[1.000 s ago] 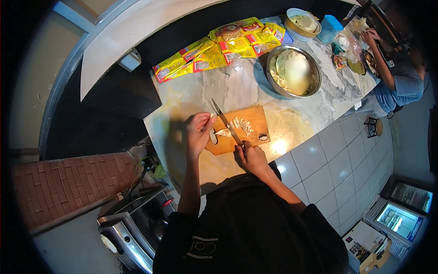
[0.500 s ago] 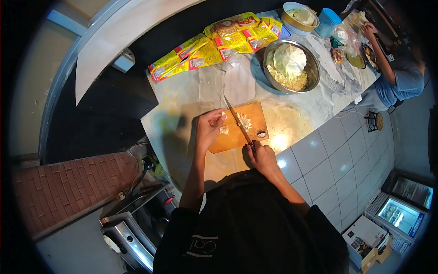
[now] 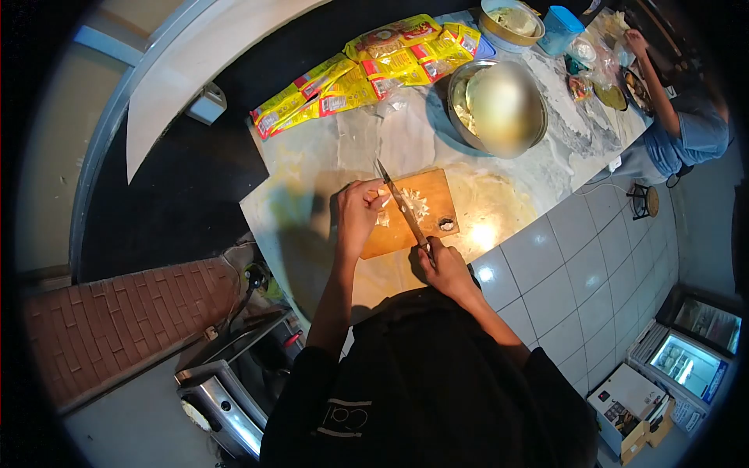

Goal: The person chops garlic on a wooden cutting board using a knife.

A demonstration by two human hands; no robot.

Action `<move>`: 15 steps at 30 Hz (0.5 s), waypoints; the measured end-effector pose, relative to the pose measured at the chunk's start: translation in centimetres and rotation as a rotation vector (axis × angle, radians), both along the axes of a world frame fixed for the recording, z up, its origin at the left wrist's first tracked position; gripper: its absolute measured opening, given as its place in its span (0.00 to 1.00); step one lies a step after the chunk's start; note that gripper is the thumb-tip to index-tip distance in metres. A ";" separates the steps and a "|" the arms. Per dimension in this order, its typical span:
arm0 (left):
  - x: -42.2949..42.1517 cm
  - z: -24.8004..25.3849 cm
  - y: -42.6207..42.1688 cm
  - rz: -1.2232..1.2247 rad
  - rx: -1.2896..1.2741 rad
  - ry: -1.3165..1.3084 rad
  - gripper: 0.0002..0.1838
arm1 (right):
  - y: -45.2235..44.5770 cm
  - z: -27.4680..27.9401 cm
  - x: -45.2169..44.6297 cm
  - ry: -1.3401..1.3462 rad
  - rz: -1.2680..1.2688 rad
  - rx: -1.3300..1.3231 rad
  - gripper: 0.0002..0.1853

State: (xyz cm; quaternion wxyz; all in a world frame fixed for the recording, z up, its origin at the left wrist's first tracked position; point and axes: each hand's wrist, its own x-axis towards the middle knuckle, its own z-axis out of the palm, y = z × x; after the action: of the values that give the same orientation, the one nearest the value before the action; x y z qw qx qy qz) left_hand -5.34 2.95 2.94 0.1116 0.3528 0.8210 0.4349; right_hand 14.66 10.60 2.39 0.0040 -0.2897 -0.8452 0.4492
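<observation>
My right hand (image 3: 446,269) is wrapped round the handle of a long kitchen knife (image 3: 408,209). The blade slants across an orange-brown cutting board (image 3: 390,243), its tip reaching past the board's far edge. At the board's left side, my left hand (image 3: 359,209) has its fingers pinched together on a small pale piece of food, mostly hidden by the fingers. Chopped pale bits (image 3: 416,204) lie to the right of the blade. A few thin scraps (image 3: 383,219) rest beside my left fingers. The board has a round hole near its right corner, with something pale showing there.
Behind the board stands a steel bowl (image 3: 459,117) of pale food, partly blurred. Yellow packets (image 3: 343,97) line the back of the marble table (image 3: 312,171). A second bowl (image 3: 511,33) and a blue-lidded container (image 3: 558,35) stand farther right, near another person (image 3: 694,136).
My hands keep nearly the same pose, and the knife has shifted slightly left. The other person's hand has moved a little. A blurred patch now covers most of the bowl's contents.
</observation>
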 end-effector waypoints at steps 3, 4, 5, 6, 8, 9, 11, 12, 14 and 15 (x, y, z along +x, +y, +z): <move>-0.2 -0.3 -0.2 0.019 -0.028 -0.097 0.13 | 0.2 0.0 0.1 0.010 0.014 0.044 0.11; -0.3 -0.5 -0.3 -0.020 -0.044 -0.135 0.14 | 0.2 0.1 0.1 0.008 0.016 0.044 0.11; -0.2 -0.7 -0.3 -0.018 -0.043 -0.136 0.14 | 0.3 0.2 -0.1 -0.009 0.020 0.040 0.11; 0.0 -0.4 -0.3 -0.010 -0.019 -0.213 0.13 | 0.4 0.2 -0.2 -0.026 0.024 0.035 0.11; 0.4 -0.1 -0.5 -0.001 0.005 -0.288 0.13 | 0.3 -0.1 -0.4 0.000 0.026 0.062 0.11; 0.6 0.0 -0.6 -0.009 0.010 -0.296 0.12 | 0.2 0.1 -0.6 0.027 0.026 0.088 0.11; 0.9 0.3 -0.6 -0.018 0.012 -0.306 0.12 | 0.1 0.7 -0.7 0.002 0.022 0.081 0.11; 1.1 0.6 -0.5 0.005 -0.020 -0.327 0.11 | 0.1 1.3 -0.8 -0.023 0.017 0.076 0.11; 1.2 0.4 -0.5 0.025 -0.056 -0.351 0.11 | -0.1 2.1 -0.8 -0.064 0.021 0.107 0.12; 1.2 0.1 -0.5 0.005 -0.013 -0.282 0.10 | -0.2 2.5 -0.8 -0.102 0.027 0.142 0.13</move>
State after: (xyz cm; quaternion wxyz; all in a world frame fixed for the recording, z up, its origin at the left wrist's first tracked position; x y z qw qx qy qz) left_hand -4.17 2.43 3.03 0.2272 0.2854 0.8009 0.4750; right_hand 13.84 10.41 4.87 -0.0245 -0.2997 -0.8778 0.3730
